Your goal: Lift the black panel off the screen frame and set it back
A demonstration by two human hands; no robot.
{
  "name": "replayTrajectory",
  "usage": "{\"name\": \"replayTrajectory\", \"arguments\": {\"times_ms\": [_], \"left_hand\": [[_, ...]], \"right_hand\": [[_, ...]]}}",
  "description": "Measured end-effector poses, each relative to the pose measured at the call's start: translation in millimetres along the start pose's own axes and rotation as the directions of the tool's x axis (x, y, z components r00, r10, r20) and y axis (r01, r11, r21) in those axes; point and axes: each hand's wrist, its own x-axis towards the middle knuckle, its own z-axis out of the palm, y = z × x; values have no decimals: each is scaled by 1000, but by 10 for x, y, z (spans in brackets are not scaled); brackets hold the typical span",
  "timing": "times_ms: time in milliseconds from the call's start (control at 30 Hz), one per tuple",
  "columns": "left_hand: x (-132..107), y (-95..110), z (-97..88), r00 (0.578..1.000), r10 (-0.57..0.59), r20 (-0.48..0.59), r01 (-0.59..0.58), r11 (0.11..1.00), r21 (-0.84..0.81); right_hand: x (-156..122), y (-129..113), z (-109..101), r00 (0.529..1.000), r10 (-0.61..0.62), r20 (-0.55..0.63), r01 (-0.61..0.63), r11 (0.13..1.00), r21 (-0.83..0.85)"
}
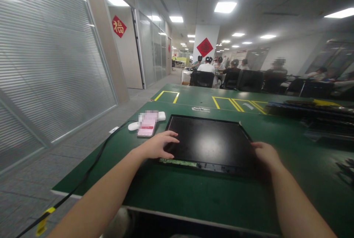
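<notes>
A black flat screen panel (210, 142) lies face up on the green table (193, 197), with a strip of circuit board showing along its near edge. My left hand (159, 145) rests on the panel's near left corner, fingers stretched flat on its surface. My right hand (265, 155) lies at the panel's right edge, near the front corner. Its fingers curl down over the rim, and their tips are hidden.
A phone (147, 123) lies on a white power bank (160, 117) left of the panel, with a black cable (91, 168) running off the table's left edge. Dark stacked parts (309, 110) sit at the right. Yellow tape outlines (238, 103) mark the far tabletop. Seated people work beyond.
</notes>
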Motion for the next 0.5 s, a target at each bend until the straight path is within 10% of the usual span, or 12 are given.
{"name": "replayTrajectory", "arguments": {"times_ms": [500], "left_hand": [[13, 15, 14, 1000, -13, 8, 13, 1000, -9]], "right_hand": [[-27, -37, -12, 1000, 2, -16, -3, 1000, -26]]}}
